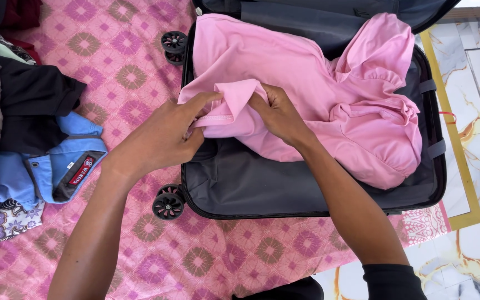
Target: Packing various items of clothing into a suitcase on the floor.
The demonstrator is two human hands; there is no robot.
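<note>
While the pink hooded top (329,83) lies in the open suitcase (234,183), its sleeve is pinched near the left edge by left hand (159,139) and right hand (279,114); folding seems underway, and flattening is judged next.

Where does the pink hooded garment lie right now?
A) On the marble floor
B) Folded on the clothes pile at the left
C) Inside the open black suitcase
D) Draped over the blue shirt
C: the pink hooded garment is spread across the dark lining of the open black suitcase, where the left hand and right hand pinch a fold of its fabric near the wheeled end.
</note>
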